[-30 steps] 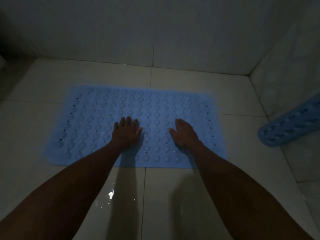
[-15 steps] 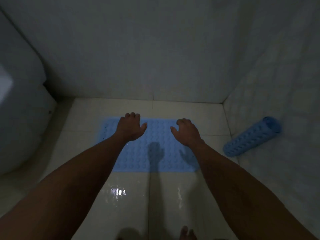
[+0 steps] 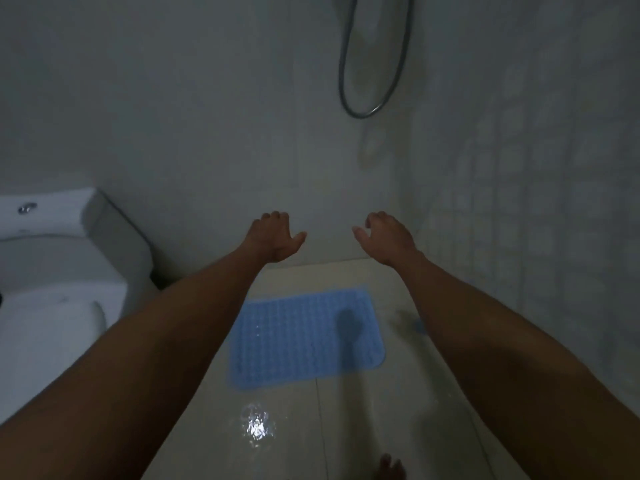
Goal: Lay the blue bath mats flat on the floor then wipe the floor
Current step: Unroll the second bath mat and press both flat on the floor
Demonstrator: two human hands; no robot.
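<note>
A person's left hand (image 3: 277,237) and right hand (image 3: 388,239) hang in the air at arm's length, both with fingers loosely curled and thumbs out, holding nothing and touching nothing. Well below them one blue bath mat (image 3: 308,336) lies flat on the pale tiled floor (image 3: 363,420), near the far wall, its studded face up and a hand's shadow across its right half. Just right of the mat, a small sliver of blue (image 3: 420,326) shows at the edge of the right forearm; it may belong to a second mat, but too little is visible to say. A toilet (image 3: 52,271) stands at the left, a shower hose (image 3: 375,57) loops down the far wall, and bare toes (image 3: 389,467) show at the near edge.

The floor near the mat carries a bright glint of water (image 3: 255,426), and that looks like the chief hazard: bare feet on wet glazed tile could slip as the person shifts weight to reach for whatever comes next. The light is dim, so puddles may go unseen during wiping. If the mat sits on a film of water, it could also skid underfoot rather than grip. No cloth or mop is in sight, so the wiping step appears not yet begun
</note>
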